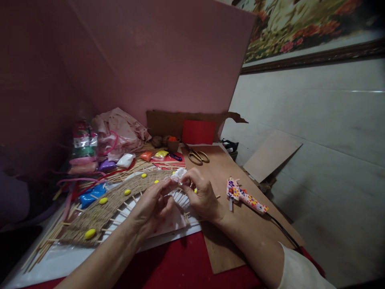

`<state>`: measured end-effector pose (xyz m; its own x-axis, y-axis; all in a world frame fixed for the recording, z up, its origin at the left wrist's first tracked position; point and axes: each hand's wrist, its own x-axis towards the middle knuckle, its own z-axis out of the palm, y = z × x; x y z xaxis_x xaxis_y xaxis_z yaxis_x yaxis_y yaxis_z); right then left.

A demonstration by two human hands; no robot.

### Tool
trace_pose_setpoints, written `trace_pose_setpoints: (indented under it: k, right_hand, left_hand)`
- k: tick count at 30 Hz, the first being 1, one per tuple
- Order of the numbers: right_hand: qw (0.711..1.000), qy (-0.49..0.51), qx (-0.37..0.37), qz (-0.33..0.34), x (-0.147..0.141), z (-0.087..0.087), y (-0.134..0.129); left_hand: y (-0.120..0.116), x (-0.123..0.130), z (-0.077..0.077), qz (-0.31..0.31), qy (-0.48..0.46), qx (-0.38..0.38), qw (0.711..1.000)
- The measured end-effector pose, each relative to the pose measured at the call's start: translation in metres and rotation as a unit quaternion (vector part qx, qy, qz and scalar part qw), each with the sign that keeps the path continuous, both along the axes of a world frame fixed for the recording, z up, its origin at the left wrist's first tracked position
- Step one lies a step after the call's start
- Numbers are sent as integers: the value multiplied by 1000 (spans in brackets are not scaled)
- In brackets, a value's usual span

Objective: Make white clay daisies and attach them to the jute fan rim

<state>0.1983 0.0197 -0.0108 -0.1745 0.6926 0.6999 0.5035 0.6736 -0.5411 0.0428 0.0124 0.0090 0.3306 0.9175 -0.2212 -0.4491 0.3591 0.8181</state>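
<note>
My left hand (156, 202) and my right hand (203, 196) meet over a fan-shaped piece (116, 200), their fingertips pinching a small crumpled white packet (179, 175) between them. Its contents are hard to make out. The fan has a curved band of woven brown twine over thin wooden sticks, with a white inner part. Yellow oval pieces (127, 192) are spaced along the twine. Part of the fan's right end is hidden under my hands.
A flowered glue gun (245, 195) lies on the brown board (222, 249) at right, its black cord trailing forward. Behind are gold-handled scissors (197, 155), a blue cutter (175, 156) and a yellow packet (160, 155). A blue packet (92, 195) and loose sticks (45, 245) lie left.
</note>
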Motion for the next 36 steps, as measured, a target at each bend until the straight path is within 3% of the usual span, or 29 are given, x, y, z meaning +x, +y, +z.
trace_pose_setpoints:
  k: [3, 6, 10, 14, 17, 21, 27, 32, 36]
  right_hand:
    - [1000, 29, -2, 7, 0, -1, 0]
    - [993, 106, -52, -7, -2, -3, 0]
    - [964, 230, -132, 9, -3, -3, 4]
    - [943, 298, -147, 24, -1, -1, 9]
    - [944, 304, -127, 14, 1, 0, 10]
    - [969, 226, -102, -10, 3, -1, 9]
    - [974, 196, -117, 15, 3, 2, 7]
    - [915, 337, -209, 76, 0, 4, 10]
    - [870, 420, -238, 101, -1, 2, 14]
  left_hand:
    - [3, 0, 1, 4, -18, -10, 1000]
    - [4, 0, 4, 18, -32, -14, 999]
    - [4, 0, 8, 35, -32, -17, 999]
    - [4, -3, 6, 40, -23, 14, 999]
    - [4, -4, 2, 53, -9, 40, 998]
    - [0, -2, 0, 41, 6, 57, 998]
    - [-3, 0, 0, 15, 11, 45, 999]
    - [2, 0, -5, 46, -6, 61, 997]
    - [2, 0, -5, 74, -11, 66, 995]
